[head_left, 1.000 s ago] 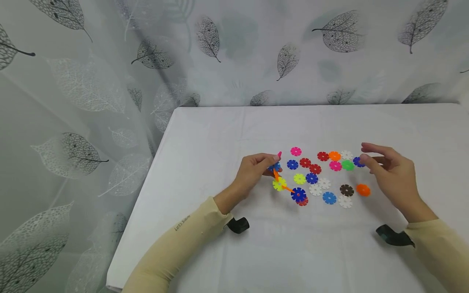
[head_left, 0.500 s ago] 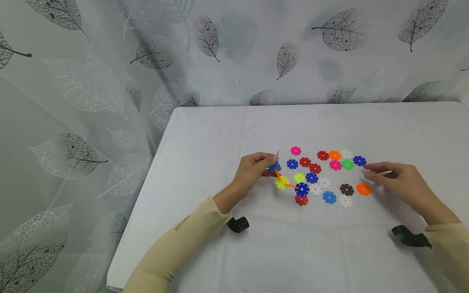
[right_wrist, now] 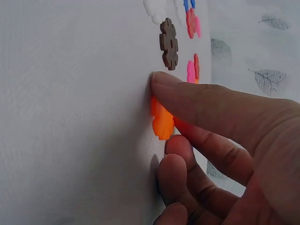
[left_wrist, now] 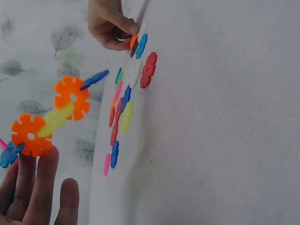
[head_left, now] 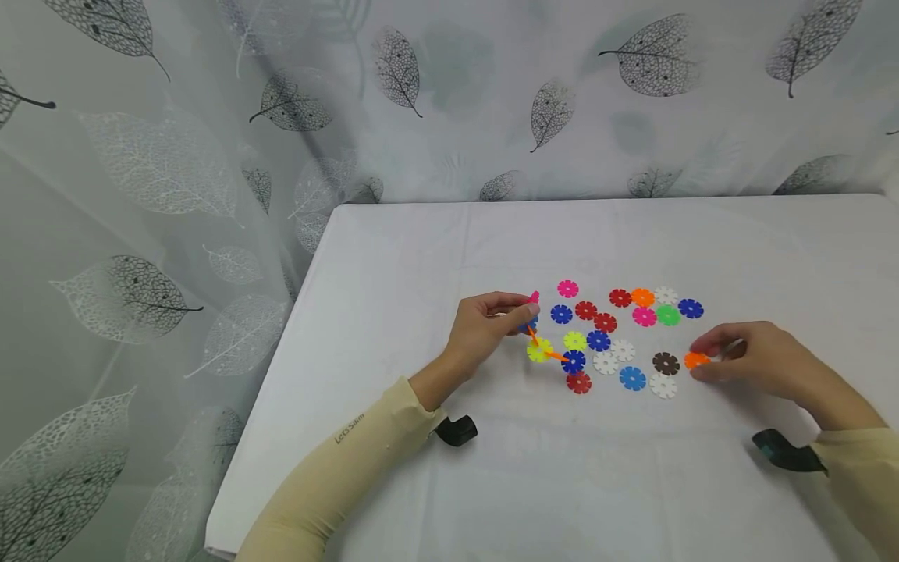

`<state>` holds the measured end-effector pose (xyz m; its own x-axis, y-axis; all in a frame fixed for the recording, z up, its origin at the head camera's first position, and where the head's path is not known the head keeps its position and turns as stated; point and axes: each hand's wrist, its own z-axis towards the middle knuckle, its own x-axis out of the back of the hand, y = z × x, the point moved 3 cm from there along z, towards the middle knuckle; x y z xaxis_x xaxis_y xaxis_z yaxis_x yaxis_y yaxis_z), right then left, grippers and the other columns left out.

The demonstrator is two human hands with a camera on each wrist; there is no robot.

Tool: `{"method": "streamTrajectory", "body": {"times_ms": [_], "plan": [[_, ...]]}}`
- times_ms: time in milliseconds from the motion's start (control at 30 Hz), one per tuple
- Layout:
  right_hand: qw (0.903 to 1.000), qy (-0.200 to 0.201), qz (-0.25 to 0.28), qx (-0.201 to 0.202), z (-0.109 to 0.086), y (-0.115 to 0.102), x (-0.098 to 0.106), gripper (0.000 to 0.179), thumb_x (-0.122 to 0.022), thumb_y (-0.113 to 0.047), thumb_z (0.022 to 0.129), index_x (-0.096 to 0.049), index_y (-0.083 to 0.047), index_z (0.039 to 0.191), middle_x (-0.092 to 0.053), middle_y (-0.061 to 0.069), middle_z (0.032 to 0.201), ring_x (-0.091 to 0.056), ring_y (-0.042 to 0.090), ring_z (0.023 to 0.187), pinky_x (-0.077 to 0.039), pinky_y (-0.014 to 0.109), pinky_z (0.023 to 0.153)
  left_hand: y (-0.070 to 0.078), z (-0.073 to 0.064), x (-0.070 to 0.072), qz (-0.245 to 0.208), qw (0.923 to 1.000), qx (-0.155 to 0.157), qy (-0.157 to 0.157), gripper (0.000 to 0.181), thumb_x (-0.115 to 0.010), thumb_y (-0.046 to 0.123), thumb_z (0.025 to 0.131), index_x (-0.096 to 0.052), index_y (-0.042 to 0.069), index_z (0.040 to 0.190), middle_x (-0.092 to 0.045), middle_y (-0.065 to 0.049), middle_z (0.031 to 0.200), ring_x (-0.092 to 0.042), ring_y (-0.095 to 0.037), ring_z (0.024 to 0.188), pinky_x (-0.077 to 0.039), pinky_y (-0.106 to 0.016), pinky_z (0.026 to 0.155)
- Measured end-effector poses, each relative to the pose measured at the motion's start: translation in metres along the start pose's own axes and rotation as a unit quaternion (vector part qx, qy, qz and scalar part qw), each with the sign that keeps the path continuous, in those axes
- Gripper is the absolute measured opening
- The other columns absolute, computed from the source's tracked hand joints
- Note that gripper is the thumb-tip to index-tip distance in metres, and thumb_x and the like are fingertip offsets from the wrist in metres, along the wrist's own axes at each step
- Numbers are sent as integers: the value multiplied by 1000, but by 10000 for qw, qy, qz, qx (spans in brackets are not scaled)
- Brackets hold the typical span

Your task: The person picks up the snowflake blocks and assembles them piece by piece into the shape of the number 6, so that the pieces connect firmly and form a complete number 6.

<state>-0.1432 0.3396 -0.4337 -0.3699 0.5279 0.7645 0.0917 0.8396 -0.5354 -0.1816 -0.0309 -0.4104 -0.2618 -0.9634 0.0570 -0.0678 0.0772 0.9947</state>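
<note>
At right fingers [right_wrist: 225,151], one orange disc [right_wrist: 163,124]

**Dressed in pale yellowish beige and black**

The long left sleeve [head_left: 344,472] is smooth and close-fitting, with dark lettering [head_left: 350,428] along the forearm, too small to read surely, and creases farther up. The right sleeve [head_left: 864,484] matches its colour. Near the cuffs jut a curved black piece [head_left: 456,432] on the left and a longer, greenish-black piece [head_left: 790,451] on the right.

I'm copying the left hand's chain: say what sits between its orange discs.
A yellow disc, linking the two orange discs; the left wrist view shows it.
</note>
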Motion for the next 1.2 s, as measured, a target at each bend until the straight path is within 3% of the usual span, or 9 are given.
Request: {"method": "streamTrajectory", "body": {"times_ms": [267,433,733,900,1033,1200], "plan": [[9996,70,67,270,1,-7,-1,39,-86,-31,80,-71,-6,106,-65,2,93,-61,27,90,-50,32,65,5,-3,-1,392,9975,-576,-144,32,-79,22,90,-74,8,119,-75,-1,101,-72,-16,88,-56,-31,85],[9986,107,323,409,0,-17,-1,36,-80,-29,88,-72,-5,113,-72,3,97,-65,23,90,-54,29,65,7,-4,-1,635,9946,-811,-125,31,-78,24,91,-75,10,119,-74,1,107,-68,-14,95,-54,-33,85],[9893,504,1075,847,1,-62,-4,43,-78,-30,91,-71,-2,122,-72,16,110,-71,25,86,-57,30,65,9,-5,-1,726,9941,-801,-126,30,-76,23,92,-75,11,120,-72,6,112,-62,-18,108,-51,-38,87],[9737,1065,1583,1244,-1,-92,-10,34,-78,-25,92,-71,-4,118,-69,18,113,-74,25,83,-59,29,66,10,-7,-2,826,9931,-815,-186,30,-76,23,92,-75,12,120,-72,7,113,-60,-19,111,-48,-38,91],[9547,1531,1911,1691,-2,-115,-14,27,-77,-19,93,-72,-5,115,-71,13,110,-74,18,78,-58,24,68,13,-11,-5,946,9903,-980,-266,32,-78,22,90,-74,13,121,-72,8,112,-59,-12,107,-52,-35,86],[9323,1819,2264,2155,0,-134,-18,22,-75,-11,93,-71,-3,113,-73,6,104,-75,11,80,-54,16,76,16,-14,-9,1065,9864,-1203,-356,34,-79,22,90,-74,11,121,-72,7,111,-60,-11,105,-54,-31,83]]}}
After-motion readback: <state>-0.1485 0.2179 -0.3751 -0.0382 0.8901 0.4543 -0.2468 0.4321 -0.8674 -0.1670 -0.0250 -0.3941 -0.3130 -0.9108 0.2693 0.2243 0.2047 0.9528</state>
